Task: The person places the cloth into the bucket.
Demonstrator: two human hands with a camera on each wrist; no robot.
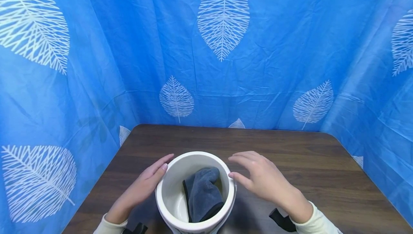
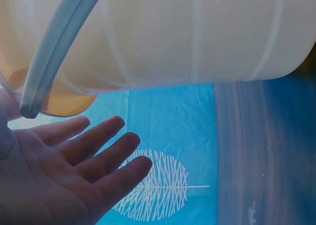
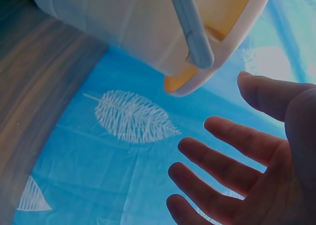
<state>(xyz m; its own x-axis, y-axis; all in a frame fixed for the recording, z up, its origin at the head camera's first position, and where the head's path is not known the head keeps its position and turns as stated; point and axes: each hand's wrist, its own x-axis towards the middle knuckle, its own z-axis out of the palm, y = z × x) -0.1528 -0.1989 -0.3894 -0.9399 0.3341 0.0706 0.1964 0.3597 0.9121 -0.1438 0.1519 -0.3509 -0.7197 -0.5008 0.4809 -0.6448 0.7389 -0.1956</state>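
Note:
A white bucket (image 1: 174, 194) stands at the near middle of the table in the head view. Inside it lies a folded, dark grey plush cloth item (image 1: 203, 194) with black edging. My left hand (image 1: 143, 185) is at the bucket's left side, fingers extended and thumb right at the rim. On the other side, my right hand (image 1: 264, 176) has its fingers spread, with the thumb tip close to the right rim. The wrist views show both palms facing the bucket with nothing in them. A grey-blue handle (image 2: 54, 52) hangs along the bucket's outside.
The dark wood-grain table (image 1: 290, 155) has rounded far corners. A blue curtain (image 1: 274, 54) with white leaf prints surrounds it at the back and both sides. A black strap (image 1: 282, 221) shows by the right wrist.

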